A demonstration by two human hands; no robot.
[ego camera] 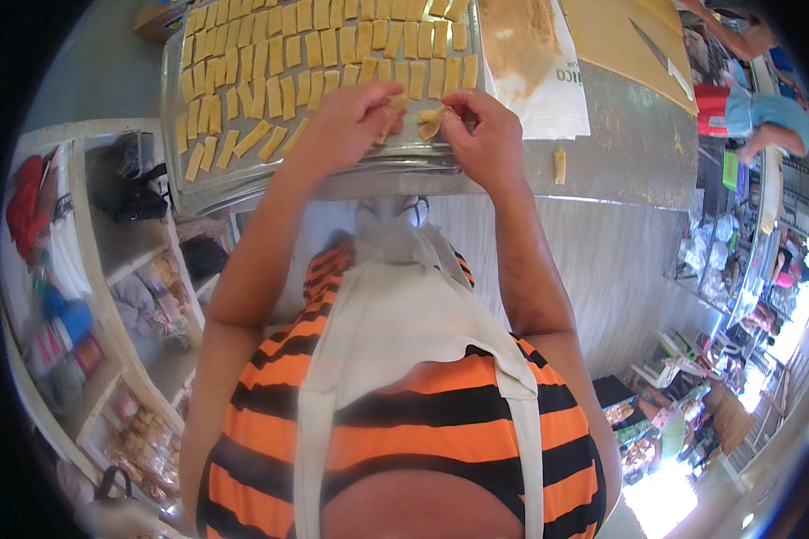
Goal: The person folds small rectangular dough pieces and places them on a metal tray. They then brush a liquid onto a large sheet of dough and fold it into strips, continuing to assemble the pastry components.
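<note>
My left hand [354, 124] is over the front edge of a metal baking tray [169, 114], its fingers closed on a pale yellow dough strip [394, 116]. Just to the right, my right hand [485, 138] pinches a curled piece of dough [430, 125] between thumb and fingertips. Rows of flat dough strips [313, 50] cover much of the tray. Several strips in the front row lie slanted, and my left hand and forearm hide part of that row.
Right of the tray lies a white printed sack [566, 108] with brown powder [522, 40] on it. A knife [655, 50] rests on a yellow dough sheet [620, 30]. One rolled dough piece [559, 166] sits near the metal table's [634, 155] front edge. Shelves [101, 296] stand left; other people are at right.
</note>
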